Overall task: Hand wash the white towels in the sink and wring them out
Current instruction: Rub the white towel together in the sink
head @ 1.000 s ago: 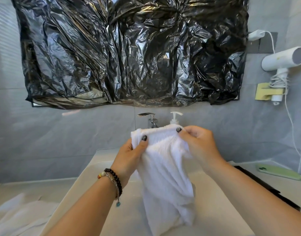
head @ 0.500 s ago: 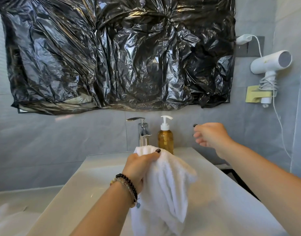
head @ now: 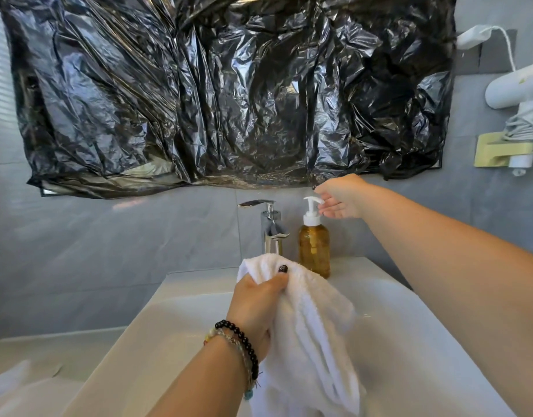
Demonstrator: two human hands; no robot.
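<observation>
L hand [head: 256, 299] fingers clenched round white towel [head: 307, 341] over sink [head: 180, 311]; R hand [head: 342, 195] released, seemingly touching soap pump [head: 312, 203].

A single view is given, taken from a head-worn wide-angle camera aimed forward and slightly down. The sink [head: 180, 302] is seen close below, running out at 6 o'clock; the faucet [head: 269, 227] lies near centre, and the black plastic sheet [head: 229, 91] on the facing wall fills 12 o'clock. Both forearms are seen entering from 5 and 6 o'clock. Straight lines are bowed toward the edges.
</observation>
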